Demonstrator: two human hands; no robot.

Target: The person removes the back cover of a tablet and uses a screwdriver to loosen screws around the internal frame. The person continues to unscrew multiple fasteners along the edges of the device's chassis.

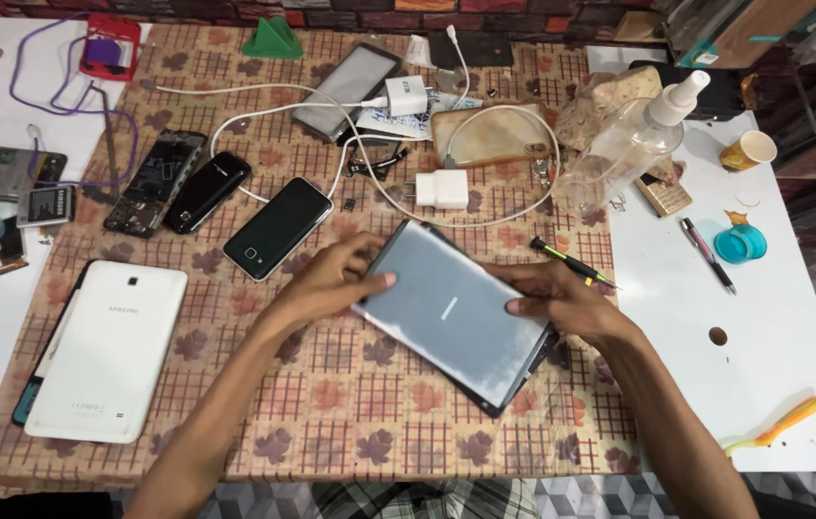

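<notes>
Between your two hands, near the middle of the counter [773, 317], lies a grey, flat, rectangular tablet [451, 312] with its metal back up, turned at a slant on the brown checked cloth with leaf prints [350, 404]. Your left hand [336, 279] grips its upper left edge, fingers [374, 282] curled together over the back. Your right hand [562, 300] clamps the right edge, thumb flat on the back, the other fingers hidden beneath.

Close around it you have plenty in the way. Just past your right hand lies a black screwdriver with a yellow-green band [569, 261], nearly touching your knuckles. Beyond your left hand sits a black glossy smartphone [278, 228], screen up, and further left a smaller black phone [207, 190] beside an opened phone with bare circuitry [155, 183]. A white tablet [108, 351] rests face down at the cloth's left side, well apart from your grip.

Above the grey tablet, white charger cables [370, 183] loop between two white plug adapters [442, 189], a grey-framed phone [346, 88] and a tan phone case [493, 135]. To the right stand a clear plastic spray bottle [634, 144], a dark pen [708, 254], a turquoise round cap [741, 243] and a yellow paper cup [748, 150]. An orange and yellow plastic tool [788, 421] lies near the counter's right corner.
</notes>
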